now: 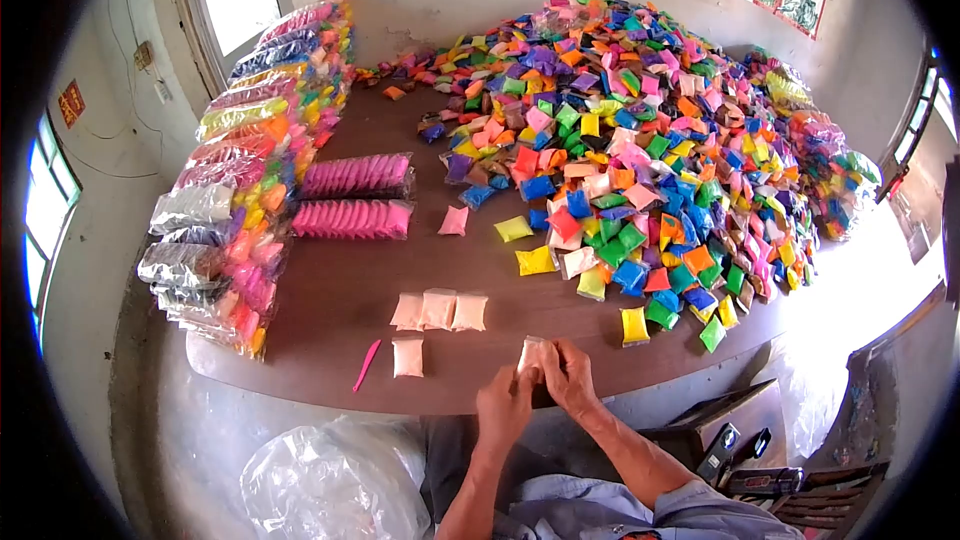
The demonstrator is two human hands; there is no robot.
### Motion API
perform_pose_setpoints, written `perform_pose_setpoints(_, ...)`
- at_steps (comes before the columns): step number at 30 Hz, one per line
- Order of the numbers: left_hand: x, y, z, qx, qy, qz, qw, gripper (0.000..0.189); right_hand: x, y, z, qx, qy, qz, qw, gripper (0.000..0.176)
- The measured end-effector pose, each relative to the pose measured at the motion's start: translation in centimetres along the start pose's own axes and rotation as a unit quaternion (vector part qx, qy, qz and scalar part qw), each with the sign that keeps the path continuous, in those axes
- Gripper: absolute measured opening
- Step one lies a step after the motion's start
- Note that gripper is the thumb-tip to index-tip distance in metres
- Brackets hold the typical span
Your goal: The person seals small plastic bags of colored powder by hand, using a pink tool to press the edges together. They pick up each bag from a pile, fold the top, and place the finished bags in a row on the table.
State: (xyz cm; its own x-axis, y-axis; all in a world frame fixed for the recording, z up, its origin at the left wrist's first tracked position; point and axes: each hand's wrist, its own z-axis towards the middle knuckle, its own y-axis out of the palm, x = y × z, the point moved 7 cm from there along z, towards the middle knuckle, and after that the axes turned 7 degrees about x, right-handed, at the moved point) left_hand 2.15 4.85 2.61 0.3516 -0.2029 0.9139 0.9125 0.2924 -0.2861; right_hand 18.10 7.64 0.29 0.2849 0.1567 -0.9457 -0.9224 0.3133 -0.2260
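Both my hands meet at the front edge of the brown table [320,380]. Between them is a small pale peach packet [533,351], its upper part showing above my fingers. My left hand [506,402] is closed on its lower left side, and my right hand [570,376] grips its right side. To the left, several matching peach packets [438,309] lie side by side in a row, with a single peach packet [408,357] just below them. A pink plastic knife-like tool [367,366] lies farther left.
A large heap of coloured packets [640,170] covers the back right. Stacked filled bags [230,170] line the left side, beside two bags of magenta packets [354,220]. Loose yellow packets [535,260] lie before the heap. A clear plastic bag [335,480] sits below the table.
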Motion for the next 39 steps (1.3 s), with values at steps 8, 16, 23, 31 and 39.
perform_pose_setpoints(8, 0.0, -0.1, 0.1, -0.023, -0.033, 0.019, 0.999, 0.022, 0.0, 0.1, -0.4, -0.037, -0.013, 0.052, 0.998, 0.024)
perform_pose_setpoints(16, -0.4, -0.2, 0.1, 0.003, -0.063, -0.048, 0.997, 0.024, -2.1, -0.1, -0.2, -0.07, -0.023, 0.04, 0.996, 0.025)
perform_pose_setpoints(23, -1.7, 0.0, -0.2, -0.032, -0.082, -0.025, 0.996, 0.024, -1.0, -0.3, -0.1, -0.062, 0.023, 0.062, 0.996, 0.027)
perform_pose_setpoints(31, 0.1, -0.1, 0.6, -0.007, -0.143, -0.164, 0.976, 0.026, -1.4, 0.2, -0.2, -0.095, -0.053, 0.001, 0.994, 0.017)
perform_pose_setpoints(39, -2.1, -0.8, 0.2, 0.019, -0.154, -0.146, 0.977, 0.022, -1.8, 0.3, -0.2, -0.097, -0.012, 0.011, 0.995, 0.015)
